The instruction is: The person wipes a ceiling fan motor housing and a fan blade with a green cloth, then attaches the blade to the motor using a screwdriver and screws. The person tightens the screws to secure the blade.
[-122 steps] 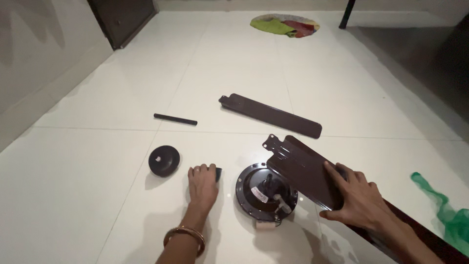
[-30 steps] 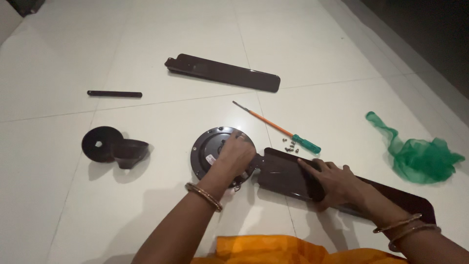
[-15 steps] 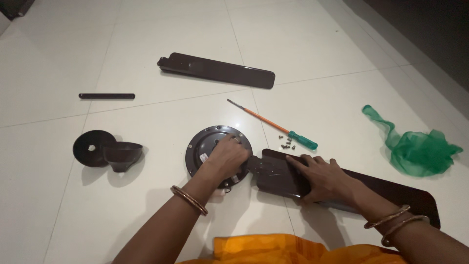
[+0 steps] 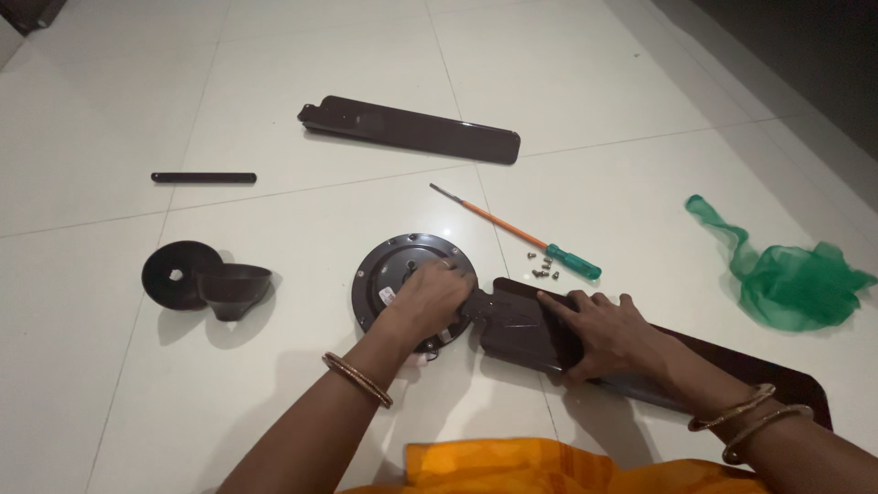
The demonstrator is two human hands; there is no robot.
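Blade (image 4: 521,320) lengthwise, narrow end toward motor (image 4: 393,274).

Screwdriver (image 4: 517,230), green netting (image 4: 791,279), rod (image 4: 203,177).

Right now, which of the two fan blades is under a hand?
The near blade, pressed flat by the right hand beside the round motor housing. The far blade lies untouched.

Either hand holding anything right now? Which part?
Left hand rests on the round motor housing; right hand presses the fan blade near its bracket end. Neither lifted.
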